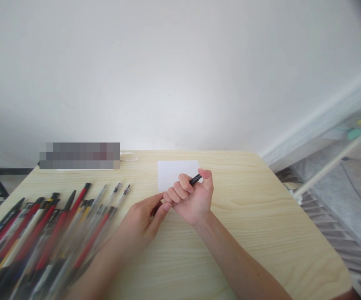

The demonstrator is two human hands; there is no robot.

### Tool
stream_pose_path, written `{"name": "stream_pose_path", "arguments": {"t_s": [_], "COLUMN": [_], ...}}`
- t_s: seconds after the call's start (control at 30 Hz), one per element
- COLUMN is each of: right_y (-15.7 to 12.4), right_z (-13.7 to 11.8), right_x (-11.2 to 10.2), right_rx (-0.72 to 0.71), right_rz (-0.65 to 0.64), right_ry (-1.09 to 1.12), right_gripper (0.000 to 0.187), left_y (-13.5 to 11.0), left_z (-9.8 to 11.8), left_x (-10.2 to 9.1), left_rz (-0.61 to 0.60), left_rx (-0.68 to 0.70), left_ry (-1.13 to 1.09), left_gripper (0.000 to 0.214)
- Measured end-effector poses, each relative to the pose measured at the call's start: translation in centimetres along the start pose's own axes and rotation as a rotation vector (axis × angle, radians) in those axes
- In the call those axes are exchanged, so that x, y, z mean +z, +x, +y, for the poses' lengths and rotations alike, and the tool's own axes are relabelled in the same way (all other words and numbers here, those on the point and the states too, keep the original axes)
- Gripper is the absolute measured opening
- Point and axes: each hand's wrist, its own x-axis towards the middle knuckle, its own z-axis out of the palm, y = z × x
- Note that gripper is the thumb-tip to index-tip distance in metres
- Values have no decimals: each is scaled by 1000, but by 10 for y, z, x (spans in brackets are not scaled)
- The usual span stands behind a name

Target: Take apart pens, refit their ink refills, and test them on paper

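Observation:
In front of me a black pen (195, 179) is wrapped in the curled fingers of my right hand (192, 198), with the thumb pressed at its upper end. My left hand (147, 214) meets the right one at the little finger, its thumb and fingers pinched round the pen's lower end, where a bit of dark shows between them. Most of the pen's length is hidden by the fingers. Just behind both hands a white sheet of paper (172, 171) lies flat on the wooden table (255, 233).
Many pens (47, 229), red, black, white, yellow and clear, lie side by side on the left, partly behind my left forearm. A blurred-out object (80, 156) with a white loop (129, 156) sits at the back left. A white wall (168, 83) stands behind the table.

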Motion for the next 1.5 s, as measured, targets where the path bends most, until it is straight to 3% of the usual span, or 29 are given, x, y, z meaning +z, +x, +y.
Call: {"name": "stream_pose_path", "arguments": {"t_s": [0.23, 0.4, 0.67, 0.83, 1.1, 1.33, 1.5], "right_y": [-2, -1, -2, -3, -5, -4, -3], "right_z": [2, 2, -4, -3, -4, -2, -2], "right_x": [-4, -8, -10, -10, -4, -4, -4], "right_rx": [-38, -77, 32, -6, -35, -61, -46], "right_rz": [41, 102, 28, 4, 153, 85, 97], "right_ry": [15, 42, 7, -45, -104, -77, -78], "right_gripper": [39, 39, 53, 45, 46, 39, 47], "left_y": [0, 1, 0, -1, 1, 0, 1], "left_z": [-6, -6, -11, -10, -8, -5, -6], "left_x": [3, 9, 10, 9, 7, 7, 7], "left_rz": [-83, -46, -96, -107, -91, -96, -110], "left_rx": [58, 24, -29, -34, -23, -50, -57], "left_ry": [-115, -90, -117, -141, -137, -157, -173], "left_gripper": [28, 34, 33, 33, 29, 28, 30]}}
